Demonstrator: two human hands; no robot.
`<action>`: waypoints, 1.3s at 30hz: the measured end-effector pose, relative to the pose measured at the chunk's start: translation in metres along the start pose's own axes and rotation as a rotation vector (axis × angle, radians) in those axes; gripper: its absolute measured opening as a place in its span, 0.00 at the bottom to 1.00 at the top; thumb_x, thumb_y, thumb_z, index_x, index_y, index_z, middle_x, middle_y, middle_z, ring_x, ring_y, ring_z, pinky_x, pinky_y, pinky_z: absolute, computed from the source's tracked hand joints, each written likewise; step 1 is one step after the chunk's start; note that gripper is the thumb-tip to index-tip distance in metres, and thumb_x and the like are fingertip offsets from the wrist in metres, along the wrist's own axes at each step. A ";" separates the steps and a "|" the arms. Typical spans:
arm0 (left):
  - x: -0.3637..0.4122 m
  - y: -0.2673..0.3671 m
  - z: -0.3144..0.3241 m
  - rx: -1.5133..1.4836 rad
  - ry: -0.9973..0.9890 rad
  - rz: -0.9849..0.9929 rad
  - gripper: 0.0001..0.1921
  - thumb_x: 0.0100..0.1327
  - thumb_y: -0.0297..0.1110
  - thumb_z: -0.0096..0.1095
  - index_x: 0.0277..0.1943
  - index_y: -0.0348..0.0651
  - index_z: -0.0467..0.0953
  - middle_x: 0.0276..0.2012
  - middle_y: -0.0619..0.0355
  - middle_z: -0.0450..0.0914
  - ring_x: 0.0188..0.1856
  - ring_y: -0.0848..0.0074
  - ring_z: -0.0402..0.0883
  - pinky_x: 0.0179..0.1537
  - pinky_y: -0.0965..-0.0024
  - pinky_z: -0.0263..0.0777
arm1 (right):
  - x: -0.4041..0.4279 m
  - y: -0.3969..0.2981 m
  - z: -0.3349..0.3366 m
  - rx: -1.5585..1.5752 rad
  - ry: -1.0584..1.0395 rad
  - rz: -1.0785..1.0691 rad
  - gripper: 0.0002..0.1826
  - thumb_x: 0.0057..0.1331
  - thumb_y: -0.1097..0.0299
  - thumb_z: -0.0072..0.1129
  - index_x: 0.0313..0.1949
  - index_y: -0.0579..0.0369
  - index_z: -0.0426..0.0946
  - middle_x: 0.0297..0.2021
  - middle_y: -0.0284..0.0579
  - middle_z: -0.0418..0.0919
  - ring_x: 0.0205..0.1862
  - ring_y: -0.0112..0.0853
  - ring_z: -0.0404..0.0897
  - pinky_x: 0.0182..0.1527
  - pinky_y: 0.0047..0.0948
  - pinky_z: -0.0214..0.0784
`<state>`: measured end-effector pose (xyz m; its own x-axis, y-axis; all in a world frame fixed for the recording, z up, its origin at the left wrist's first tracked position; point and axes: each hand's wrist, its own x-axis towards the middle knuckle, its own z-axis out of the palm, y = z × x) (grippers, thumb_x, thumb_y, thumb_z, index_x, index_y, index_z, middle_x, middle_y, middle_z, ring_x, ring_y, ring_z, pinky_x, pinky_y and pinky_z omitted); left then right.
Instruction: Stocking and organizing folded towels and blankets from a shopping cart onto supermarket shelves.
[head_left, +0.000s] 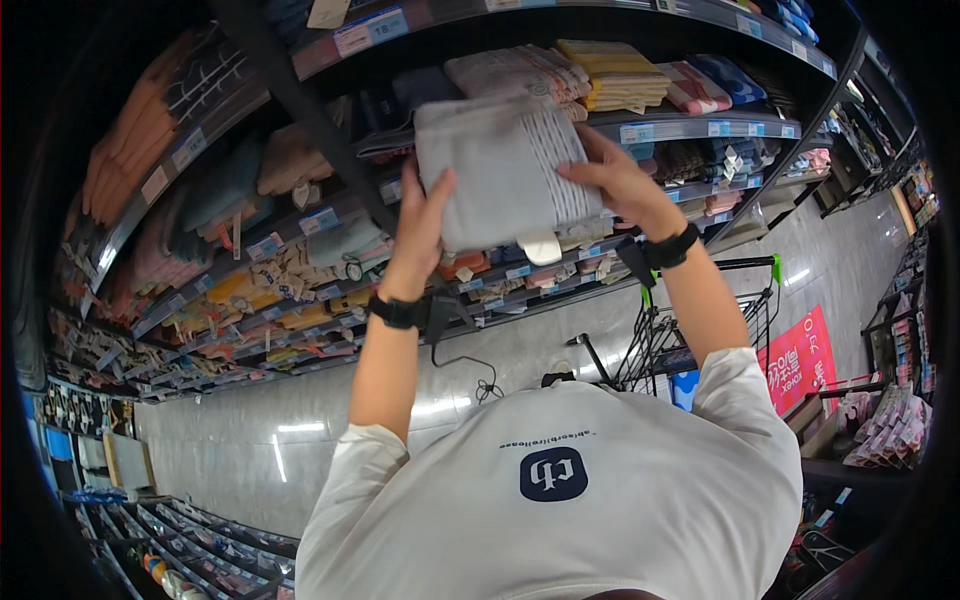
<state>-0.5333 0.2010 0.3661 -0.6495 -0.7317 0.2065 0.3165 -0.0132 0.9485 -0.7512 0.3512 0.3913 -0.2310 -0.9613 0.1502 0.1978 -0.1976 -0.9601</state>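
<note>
Both of my hands hold a folded light-grey towel (487, 172) in front of the shelf, one at each side. My left hand (424, 225) grips its left edge, thumb on the top face. On the right edge, beside dark woven stripes, my right hand (619, 176) has its thumb over the top and its other fingers partly hidden. A white tag (540, 249) hangs below the towel. Just behind it on the shelf lie a pale folded towel stack (517, 71) with an orange-striped edge and a yellow towel stack (619, 71).
Shelves of folded towels with price labels (637, 133) curve across the front and left. A dark upright post (300, 97) stands left of my hands. At my right is a black shopping cart (660, 337) with green corners. A red sign (802, 360) lies beyond it.
</note>
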 end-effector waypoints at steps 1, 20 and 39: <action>0.016 0.009 0.009 -0.014 0.001 0.026 0.32 0.66 0.37 0.59 0.67 0.40 0.51 0.59 0.50 0.67 0.58 0.68 0.69 0.55 0.67 0.68 | 0.008 -0.011 -0.007 0.000 -0.025 -0.067 0.43 0.58 0.72 0.65 0.66 0.67 0.48 0.54 0.54 0.70 0.51 0.32 0.76 0.51 0.26 0.72; 0.192 0.022 0.052 0.232 0.085 -0.085 0.28 0.58 0.34 0.65 0.60 0.37 0.67 0.52 0.44 0.74 0.54 0.62 0.73 0.54 0.64 0.68 | 0.169 -0.067 -0.103 -1.114 0.150 -0.056 0.27 0.61 0.50 0.55 0.55 0.53 0.72 0.53 0.59 0.73 0.54 0.49 0.73 0.53 0.39 0.69; 0.121 -0.003 0.038 1.387 -0.180 0.668 0.23 0.67 0.35 0.51 0.64 0.41 0.65 0.67 0.50 0.61 0.69 0.56 0.57 0.65 0.56 0.57 | 0.148 -0.030 -0.083 -1.274 -0.015 -0.405 0.16 0.69 0.62 0.48 0.53 0.50 0.75 0.45 0.52 0.79 0.46 0.43 0.79 0.48 0.36 0.70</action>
<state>-0.6390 0.1382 0.3975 -0.7600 -0.2567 0.5971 -0.2274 0.9657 0.1256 -0.8703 0.2306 0.4230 -0.0498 -0.8813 0.4699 -0.9047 -0.1595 -0.3950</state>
